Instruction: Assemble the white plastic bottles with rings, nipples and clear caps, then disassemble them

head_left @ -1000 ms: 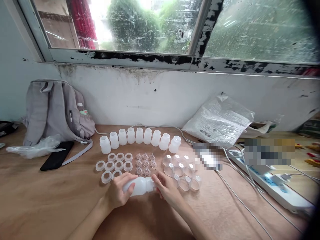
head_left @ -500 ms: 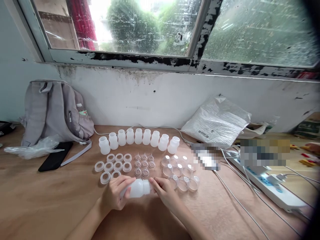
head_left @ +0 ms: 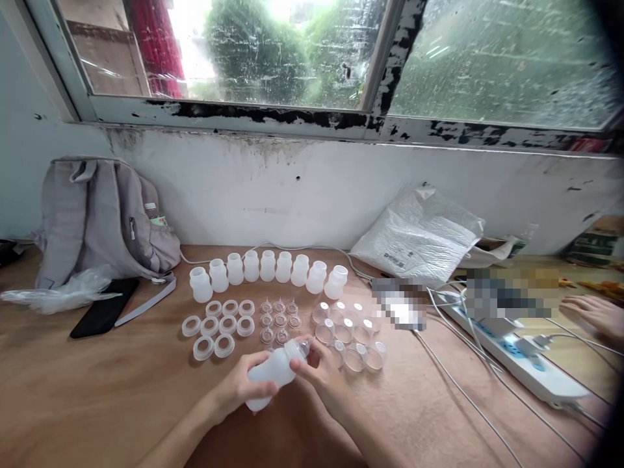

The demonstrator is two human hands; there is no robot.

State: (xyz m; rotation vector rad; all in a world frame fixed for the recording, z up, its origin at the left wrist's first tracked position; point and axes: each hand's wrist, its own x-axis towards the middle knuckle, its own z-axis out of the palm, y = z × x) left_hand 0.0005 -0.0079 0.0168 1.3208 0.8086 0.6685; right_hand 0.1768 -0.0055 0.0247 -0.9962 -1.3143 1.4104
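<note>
My left hand [head_left: 245,382] is wrapped round the body of a frosted white baby bottle [head_left: 273,372], which tilts with its threaded neck up and to the right. At that neck, the fingers of my right hand [head_left: 322,372] are closed on a clear bottle teat [head_left: 305,346]; they partly hide it, so I cannot tell how it is seated. Just beyond my hands lie rows of loose clear teats [head_left: 280,320]. White screw rings [head_left: 224,346] are grouped to their left, and clear dome caps [head_left: 355,356] to their right.
Several open bottles [head_left: 268,266] stand in an arc behind the parts. A grey backpack [head_left: 97,214] and a black phone [head_left: 104,309] are at left. On the right are a plastic mailer [head_left: 422,237], a power strip [head_left: 541,374], trailing cables and another person's hand [head_left: 592,315].
The bottle has gone from nearly level to tilted, its neck raised. My right hand has shifted right and curled round the neck end. Another person's hand has come further in at right.
</note>
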